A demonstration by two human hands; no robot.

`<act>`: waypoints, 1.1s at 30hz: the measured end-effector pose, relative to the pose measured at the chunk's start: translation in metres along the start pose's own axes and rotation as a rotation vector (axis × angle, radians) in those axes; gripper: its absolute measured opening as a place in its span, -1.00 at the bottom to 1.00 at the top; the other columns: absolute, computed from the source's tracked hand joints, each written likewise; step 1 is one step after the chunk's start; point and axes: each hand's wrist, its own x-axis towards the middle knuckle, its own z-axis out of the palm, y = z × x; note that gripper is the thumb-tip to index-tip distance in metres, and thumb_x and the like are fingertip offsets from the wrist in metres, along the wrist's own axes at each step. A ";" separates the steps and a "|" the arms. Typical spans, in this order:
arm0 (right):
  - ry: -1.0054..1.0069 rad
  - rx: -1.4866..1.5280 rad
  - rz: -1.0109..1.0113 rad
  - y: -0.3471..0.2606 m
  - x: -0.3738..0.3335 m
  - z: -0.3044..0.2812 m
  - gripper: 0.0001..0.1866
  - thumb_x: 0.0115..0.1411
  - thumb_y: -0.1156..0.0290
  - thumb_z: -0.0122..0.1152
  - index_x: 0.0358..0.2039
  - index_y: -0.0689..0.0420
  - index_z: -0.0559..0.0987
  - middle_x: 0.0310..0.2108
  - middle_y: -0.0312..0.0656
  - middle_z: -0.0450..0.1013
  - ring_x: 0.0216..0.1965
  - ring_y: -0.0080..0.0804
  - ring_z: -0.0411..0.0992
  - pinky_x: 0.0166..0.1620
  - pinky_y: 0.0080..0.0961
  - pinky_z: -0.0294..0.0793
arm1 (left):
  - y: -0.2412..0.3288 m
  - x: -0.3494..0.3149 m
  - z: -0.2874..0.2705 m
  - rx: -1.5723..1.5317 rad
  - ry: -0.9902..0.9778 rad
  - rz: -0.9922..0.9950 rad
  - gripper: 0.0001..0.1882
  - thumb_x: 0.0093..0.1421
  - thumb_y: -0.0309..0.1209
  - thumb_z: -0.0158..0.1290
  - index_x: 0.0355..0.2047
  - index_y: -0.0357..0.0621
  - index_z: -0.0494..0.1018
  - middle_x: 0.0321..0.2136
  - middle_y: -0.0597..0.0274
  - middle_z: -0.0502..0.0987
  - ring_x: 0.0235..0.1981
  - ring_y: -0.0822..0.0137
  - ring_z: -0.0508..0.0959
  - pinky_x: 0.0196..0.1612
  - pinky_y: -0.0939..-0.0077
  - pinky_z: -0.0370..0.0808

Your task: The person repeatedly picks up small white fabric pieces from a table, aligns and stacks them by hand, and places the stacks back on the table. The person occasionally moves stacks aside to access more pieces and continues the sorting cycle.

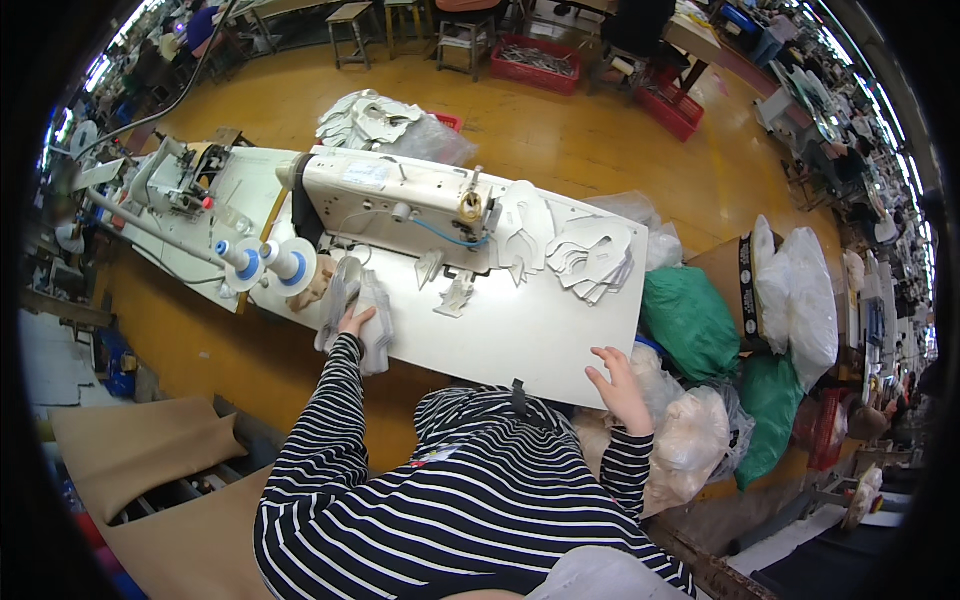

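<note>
My left hand (357, 320) is closed on a bundle of pale grey cut pieces (374, 345) at the front left edge of the white sewing table (480, 350). Part of the bundle hangs past that edge, and some of my fingers are hidden by it. My right hand (622, 388) is empty with its fingers spread, by the table's right front corner. Behind the bundle stands a white industrial sewing machine (400, 205). Small white pieces (456, 295) lie near its needle end. Further right is a fanned stack of white curved pieces (592, 258).
Two thread cones (290, 265) stand left of the machine. Green sacks (690, 318) and clear plastic bags (690, 435) crowd the table's right side. Behind it, more white pieces (370, 118) are heaped over a red crate. Stools (352, 30) and red crates (535, 65) stand farther back.
</note>
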 end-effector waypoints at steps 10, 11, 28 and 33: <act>-0.035 0.037 0.055 0.013 0.008 0.003 -0.55 0.24 0.22 0.13 0.09 0.14 0.41 0.15 0.10 0.23 0.21 0.01 0.21 0.22 -0.28 0.21 | -0.044 -0.038 0.012 0.504 0.697 0.128 -0.30 -0.01 -0.14 0.29 0.09 -0.20 0.35 0.04 -0.08 0.39 0.09 -0.03 0.36 0.15 0.19 0.31; -0.052 0.029 0.058 0.016 0.012 0.004 -0.55 0.24 0.22 0.14 0.09 0.13 0.41 0.15 0.11 0.23 0.20 0.01 0.21 0.21 -0.27 0.21 | -0.041 -0.045 0.019 0.489 0.760 0.194 -0.34 0.00 -0.18 0.28 0.07 -0.20 0.36 0.02 -0.08 0.40 0.07 -0.04 0.37 0.15 0.18 0.31; -0.207 -0.074 -0.089 -0.022 0.033 0.029 -0.52 0.21 0.26 0.15 0.11 0.16 0.39 0.18 0.18 0.19 0.20 0.09 0.21 0.20 -0.24 0.24 | 0.006 -0.016 0.189 1.139 -0.222 0.350 0.04 -0.19 -0.30 0.40 0.27 -0.10 0.06 0.23 0.08 0.16 0.23 0.08 0.20 0.32 0.32 0.15; -0.217 -0.152 0.057 0.002 -0.001 0.036 -0.50 0.21 0.24 0.15 0.12 0.16 0.38 0.17 0.18 0.20 0.18 0.11 0.22 0.20 -0.23 0.26 | 0.029 0.011 0.217 1.324 -0.300 0.310 0.10 -0.29 -0.31 0.46 0.26 -0.01 0.09 0.20 0.15 0.20 0.22 0.12 0.22 0.26 0.30 0.25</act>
